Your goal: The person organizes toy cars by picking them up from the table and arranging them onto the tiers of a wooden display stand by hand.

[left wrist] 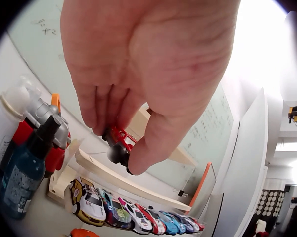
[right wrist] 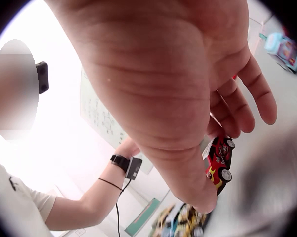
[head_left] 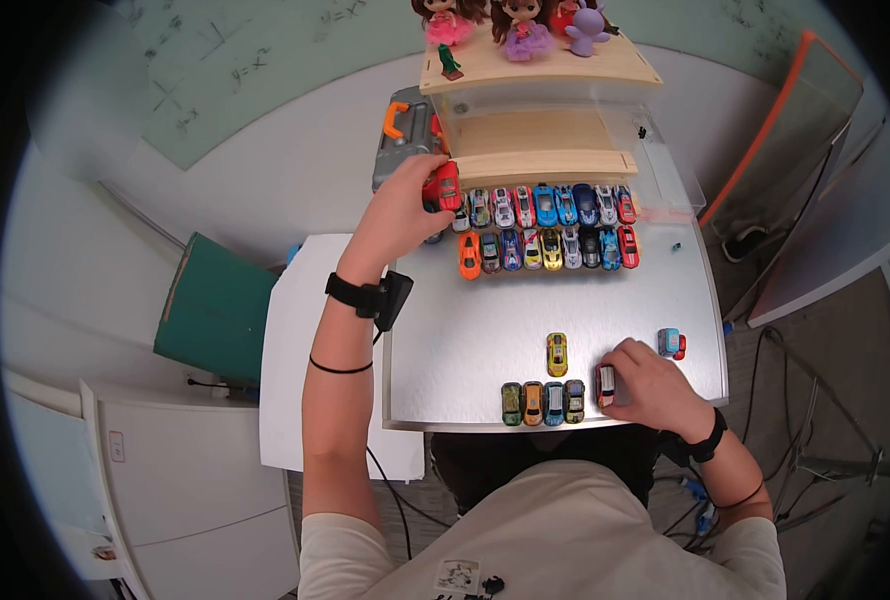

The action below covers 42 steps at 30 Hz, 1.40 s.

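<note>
**A:** Your left hand [head_left: 402, 205] pinches a red toy car [head_left: 448, 186] between thumb and fingertips, held at the left end of the far double row of cars [head_left: 545, 228], just in front of the wooden shelf [head_left: 543, 165]. The wrist view shows only a fingertip grip on it [left wrist: 119, 145], so if you loosen up, I'd expect it to drop onto the parked ones and knock the line askew.

**B:** And your right hand [head_left: 647, 385]?

**A:** It's curled over a red-and-white car [head_left: 606, 385], thumb and fingers on it, at the right end of the near row of cars [head_left: 543, 402] by the table [head_left: 465, 340] edge. A nudge towards you could tip one off that edge; a sideways push would shove its neighbours.

**B:** Counts, then?

**A:** Far block: as best I can read it, eight in the back line, eight in the front (the leftmost ones are partly hidden by your hand, so don't hold me to it). Near row: four side by side, plus the one you're gripping. One yellow car [head_left: 557, 354] stands alone behind them, and one light-blue car [head_left: 671, 343] sits off to the right. On top of the shelf: two dolls [head_left: 485, 22] and a purple figure [head_left: 587, 28], with something red I can't make out between them.
</note>
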Tool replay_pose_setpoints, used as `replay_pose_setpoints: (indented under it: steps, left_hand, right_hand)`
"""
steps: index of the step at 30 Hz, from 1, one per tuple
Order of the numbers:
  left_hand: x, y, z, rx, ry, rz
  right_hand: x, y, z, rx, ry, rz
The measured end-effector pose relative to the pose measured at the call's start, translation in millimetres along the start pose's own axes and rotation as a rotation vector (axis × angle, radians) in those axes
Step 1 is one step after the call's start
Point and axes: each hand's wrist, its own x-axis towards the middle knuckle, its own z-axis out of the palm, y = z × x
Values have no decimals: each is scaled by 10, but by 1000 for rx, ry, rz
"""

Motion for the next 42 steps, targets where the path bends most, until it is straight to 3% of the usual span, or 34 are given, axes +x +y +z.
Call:
replay_pose_setpoints:
  steps: [5,9,14,19,27,30,32,42]
  left_hand:
    - [304,-36,14,115,-57,39]
    - [457,-130,59,167,-64,43]
    - [586,-400,153,111,-6,128]
    - [564,-340,135,72,-59,69]
    - [559,-334,110,118,-103,-15]
    - [556,-378,134,104,-37,107]
    - [573,-299,92,213,-127,25]
    - [559,-265,79,163,-140,-6]
  right_hand:
    - [666,23,-640,-19,305,-91]
    - [1541,72,-976,26,399,-180]
    - [2545,67,-1091,-82,372,-206]
    - [3094,15,-1044,-77,248,-158]
    - [3398,-44,-927,-104,206,-140]
    - [3393,-96,-910,-120,187,-139]
    - [3415,-87,-878,-98,211,-179]
    - [3368,-62,-877,-112,219,-156]
